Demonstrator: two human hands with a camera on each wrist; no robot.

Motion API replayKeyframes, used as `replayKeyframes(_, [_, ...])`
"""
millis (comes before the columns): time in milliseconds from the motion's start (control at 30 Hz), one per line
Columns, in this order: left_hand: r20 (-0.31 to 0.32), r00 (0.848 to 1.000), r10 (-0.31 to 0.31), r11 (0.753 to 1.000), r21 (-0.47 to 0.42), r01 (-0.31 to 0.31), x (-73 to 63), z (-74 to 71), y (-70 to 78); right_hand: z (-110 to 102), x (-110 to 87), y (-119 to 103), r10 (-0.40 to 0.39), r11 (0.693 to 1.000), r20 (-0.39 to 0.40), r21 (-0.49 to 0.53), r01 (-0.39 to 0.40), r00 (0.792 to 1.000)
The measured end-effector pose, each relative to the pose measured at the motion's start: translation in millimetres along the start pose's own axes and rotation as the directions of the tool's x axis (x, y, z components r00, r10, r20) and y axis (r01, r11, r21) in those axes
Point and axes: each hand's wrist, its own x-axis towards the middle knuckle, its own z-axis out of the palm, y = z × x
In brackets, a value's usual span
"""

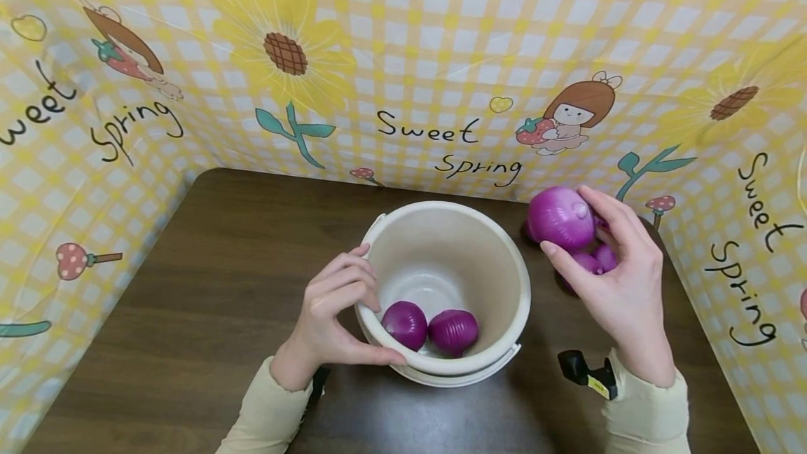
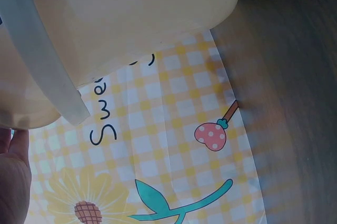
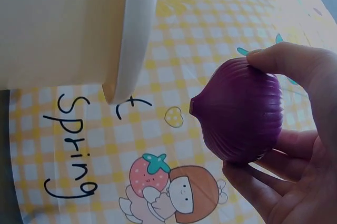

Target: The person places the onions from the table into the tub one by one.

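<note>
A cream bucket (image 1: 485,258) stands on the table, its handle (image 2: 45,50) hanging down along the side. My left hand (image 1: 337,310) grips the rim at its left, thumb along the near edge and fingers over the left side. Two purple onions, one on the left (image 1: 405,326) and one on the right (image 1: 454,332), lie on the bucket's floor. Right of the bucket, my right hand (image 1: 621,265) pinches another purple onion (image 3: 239,111) between thumb and fingers, held up above the table. Below it, more purple onions (image 1: 586,263) sit on the table, partly hidden by that hand.
The dark wooden table (image 1: 252,265) is enclosed at the back and both sides by yellow checked cloth (image 1: 410,54). A black wrist mount (image 1: 586,372) sticks out from the right sleeve over the table.
</note>
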Motion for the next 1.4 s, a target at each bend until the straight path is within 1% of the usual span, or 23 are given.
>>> replayKeyframes(100, [0.001,1.000,0.000,1.000,0.001,0.000,-0.1,0.1,0.0,2.7,0.7,-1.1,-0.020,1.000,0.019,0.009,0.019,1.000])
replayKeyframes(300, [0.001,1.000,0.000,1.000,-0.003,0.000,-0.2,-0.1,-0.1,7.5,1.3,13.2,-0.039,0.999,0.066,0.000,0.039,0.997])
replayKeyframes(533, [-0.001,1.000,-0.001,1.000,-0.002,0.001,0.1,-0.1,0.0,12.5,2.7,13.9,-0.106,0.994,0.131,0.015,0.105,0.986])
replayKeyframes(900, [-0.004,1.000,-0.002,1.000,-0.005,0.002,1.2,0.3,0.3,18.9,3.3,10.5,-0.177,0.984,0.146,0.009,0.178,0.973])
replayKeyframes(1000, [-0.008,1.000,0.001,1.000,-0.003,-0.001,1.1,0.4,0.0,20.0,2.2,9.7,-0.172,0.985,0.174,0.005,0.174,0.970])
replayKeyframes(1200, [-0.008,1.000,0.000,1.000,-0.003,0.000,0.3,0.5,-0.4,22.4,-1.9,9.8,-0.134,0.989,0.254,-0.021,0.144,0.958])
replayKeyframes(1400, [-0.007,1.000,-0.003,1.000,-0.005,0.003,0.0,0.6,-0.3,29.3,-7.6,12.0,-0.161,0.985,0.278,-0.017,0.172,0.947])
